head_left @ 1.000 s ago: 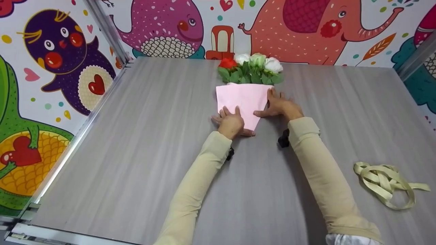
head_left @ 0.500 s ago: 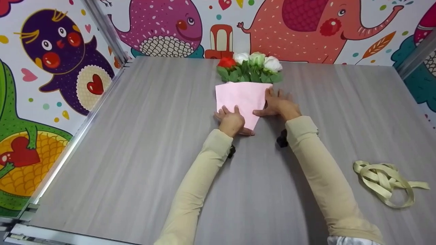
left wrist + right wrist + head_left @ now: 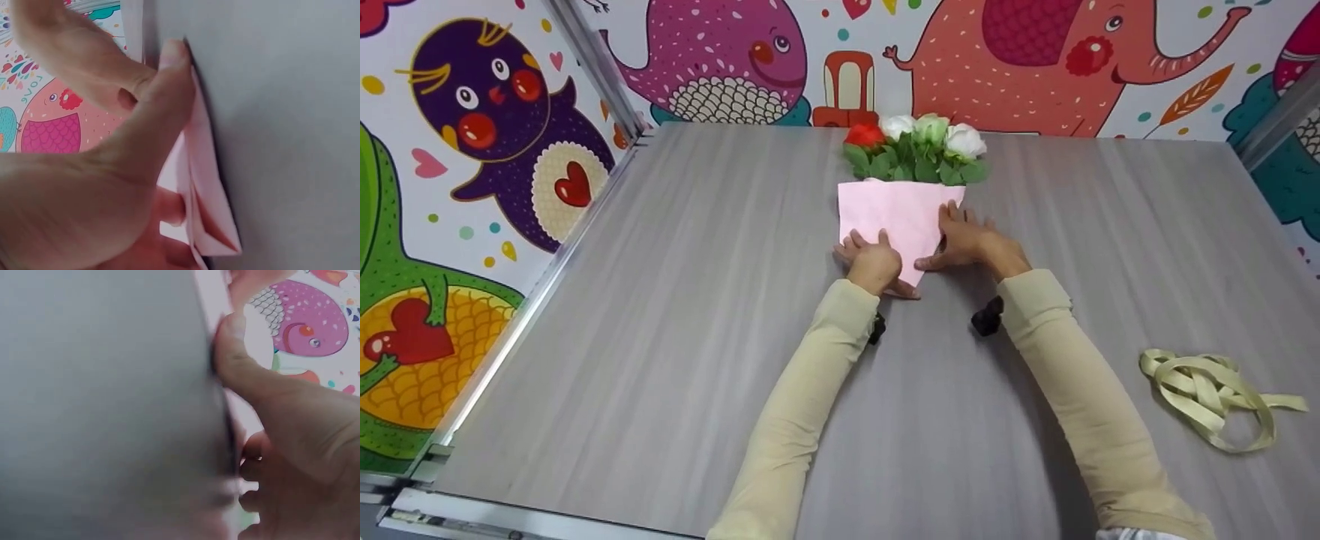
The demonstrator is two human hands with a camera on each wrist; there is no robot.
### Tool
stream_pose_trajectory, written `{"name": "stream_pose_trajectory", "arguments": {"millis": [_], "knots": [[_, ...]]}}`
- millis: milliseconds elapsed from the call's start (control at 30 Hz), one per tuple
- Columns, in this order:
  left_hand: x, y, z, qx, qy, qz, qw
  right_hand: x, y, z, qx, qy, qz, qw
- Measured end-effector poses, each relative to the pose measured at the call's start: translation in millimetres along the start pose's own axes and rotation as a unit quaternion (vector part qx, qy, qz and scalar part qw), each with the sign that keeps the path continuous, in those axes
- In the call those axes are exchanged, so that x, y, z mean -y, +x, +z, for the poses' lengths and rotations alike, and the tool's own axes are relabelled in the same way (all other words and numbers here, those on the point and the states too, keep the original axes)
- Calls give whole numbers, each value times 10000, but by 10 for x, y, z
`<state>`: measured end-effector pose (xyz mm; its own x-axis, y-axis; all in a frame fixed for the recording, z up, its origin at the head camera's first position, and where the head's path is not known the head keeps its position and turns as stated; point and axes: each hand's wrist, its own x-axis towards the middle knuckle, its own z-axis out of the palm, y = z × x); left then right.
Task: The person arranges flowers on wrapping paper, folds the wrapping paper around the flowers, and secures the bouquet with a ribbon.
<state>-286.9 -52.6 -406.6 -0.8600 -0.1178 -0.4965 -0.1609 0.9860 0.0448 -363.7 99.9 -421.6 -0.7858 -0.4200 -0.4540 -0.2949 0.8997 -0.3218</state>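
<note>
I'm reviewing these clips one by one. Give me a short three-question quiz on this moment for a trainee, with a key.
1. True or false: the ribbon lies on the table, apart from the pink wrap.

2. In the head view, what colour is the leftmost flower?
A) white
B) red
C) pale green

3. Which is nearer the ribbon: the left hand or the right hand?

Key: 1. True. 2. B. 3. The right hand.
</note>
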Motion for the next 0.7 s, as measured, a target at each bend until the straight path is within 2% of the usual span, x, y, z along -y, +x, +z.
{"name": "stream_pose_trajectory", "arguments": {"millis": [133, 267, 467, 600, 700], "knots": [[1, -2, -3, 179, 155, -52, 9997, -33, 3, 36, -40, 126, -74, 9999], [12, -6, 6, 248, 58, -126, 9996, -56, 15, 62, -49, 183, -145, 9997], [19, -2, 44, 43, -170, -71, 9998, -105, 21, 105, -199, 322, -234, 9990], [46, -21, 43, -54, -110, 102, 9999, -123, 16, 111, -336, 407, -289, 9982], [86, -40, 19, 65, -159, 201, 9997, -146, -16, 128, -454, 579, -367, 9966]]}}
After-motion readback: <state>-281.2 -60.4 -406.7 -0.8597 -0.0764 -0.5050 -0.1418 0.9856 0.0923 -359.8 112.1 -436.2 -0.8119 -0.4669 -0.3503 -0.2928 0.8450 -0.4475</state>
